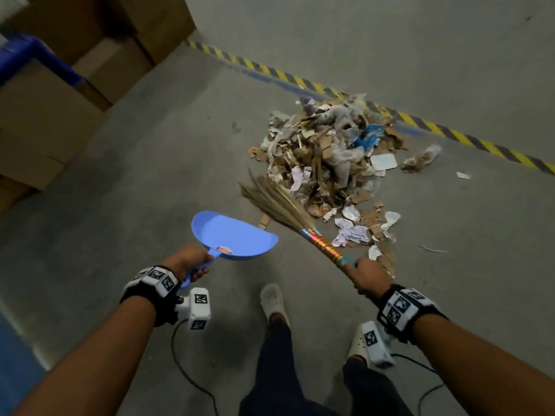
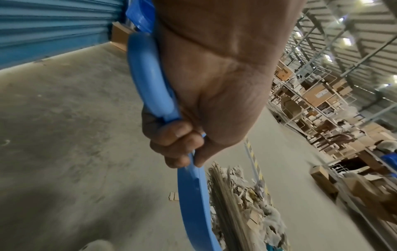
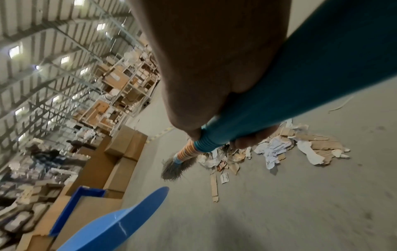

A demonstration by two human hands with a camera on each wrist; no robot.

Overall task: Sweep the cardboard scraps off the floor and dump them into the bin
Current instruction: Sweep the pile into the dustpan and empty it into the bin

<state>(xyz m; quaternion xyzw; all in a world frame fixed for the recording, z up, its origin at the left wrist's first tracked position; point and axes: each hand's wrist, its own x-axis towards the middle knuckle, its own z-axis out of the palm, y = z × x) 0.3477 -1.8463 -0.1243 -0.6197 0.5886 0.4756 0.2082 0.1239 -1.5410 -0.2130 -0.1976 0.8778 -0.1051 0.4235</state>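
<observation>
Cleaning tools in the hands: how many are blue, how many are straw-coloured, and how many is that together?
Blue: 1, the dustpan, held by the left hand.
Straw-coloured: 1, the broom, held by the right hand.
Total: 2 tools.

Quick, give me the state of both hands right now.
Left hand: closed around the handle of the blue dustpan.
Right hand: closed around the handle of the broom.
</observation>
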